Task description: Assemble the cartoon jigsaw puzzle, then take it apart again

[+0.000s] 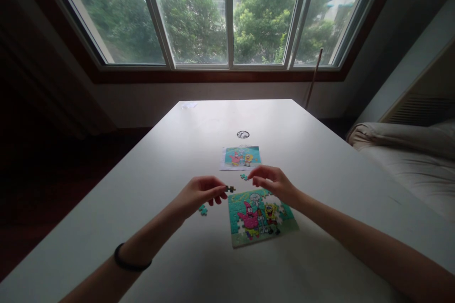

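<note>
A white table [320, 151] carries a part-built cartoon jigsaw [261, 218] near its middle, with a matching guide picture [241, 157] just beyond, seemingly for comparing. The left hand [199, 194] pinches a puzzle piece [230, 189] at the jigsaw's far-left corner. The right hand [273, 183], fingers gathered and grip unclear, hovers by a loose piece [244, 177].

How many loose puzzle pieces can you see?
3: one piece in the left hand, one on the table below that hand, one beside the right hand. The hands may hide others.
</note>
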The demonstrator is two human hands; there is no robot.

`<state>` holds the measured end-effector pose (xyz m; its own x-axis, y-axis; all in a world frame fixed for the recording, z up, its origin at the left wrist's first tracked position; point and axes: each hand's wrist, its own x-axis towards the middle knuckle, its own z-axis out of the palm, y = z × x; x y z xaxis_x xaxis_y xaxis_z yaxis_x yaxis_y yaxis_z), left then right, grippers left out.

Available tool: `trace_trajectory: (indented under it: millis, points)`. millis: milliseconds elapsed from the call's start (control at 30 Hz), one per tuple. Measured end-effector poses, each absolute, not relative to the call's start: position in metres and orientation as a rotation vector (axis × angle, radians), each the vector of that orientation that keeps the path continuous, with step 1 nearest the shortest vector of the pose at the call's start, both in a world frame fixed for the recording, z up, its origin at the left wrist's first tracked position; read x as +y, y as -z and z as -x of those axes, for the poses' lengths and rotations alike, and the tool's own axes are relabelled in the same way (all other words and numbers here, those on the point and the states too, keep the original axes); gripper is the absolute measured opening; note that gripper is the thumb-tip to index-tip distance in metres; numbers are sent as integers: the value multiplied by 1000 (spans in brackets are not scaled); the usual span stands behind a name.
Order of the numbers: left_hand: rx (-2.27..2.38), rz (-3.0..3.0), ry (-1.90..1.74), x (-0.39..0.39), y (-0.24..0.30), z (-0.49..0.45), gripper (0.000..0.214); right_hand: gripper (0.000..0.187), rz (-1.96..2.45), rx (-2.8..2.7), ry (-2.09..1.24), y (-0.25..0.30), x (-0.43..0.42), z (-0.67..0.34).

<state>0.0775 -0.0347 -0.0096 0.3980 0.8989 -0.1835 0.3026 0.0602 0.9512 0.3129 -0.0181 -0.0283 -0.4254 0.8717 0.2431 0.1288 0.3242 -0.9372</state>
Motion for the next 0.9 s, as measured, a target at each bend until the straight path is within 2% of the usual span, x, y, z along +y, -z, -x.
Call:
trace_trajectory:
  millis: [300,500,667,900]
  points:
    - [1046,-1552,-558,-59,14,-95,25,20,899,-2055,-1139,16,-43,-300]
    - [1053,-2062,-482,-88,22,-114,10,20,932,-2056,-1041,0,-23,-320]
    - [944,-2456,-614,-110,32,-132,8,23,1032,-2056,-1209,9,17,-353]
    - [389,-2786,-273,-117,28,-136,40,26,1129,-1930,-1626,38,44,-378]
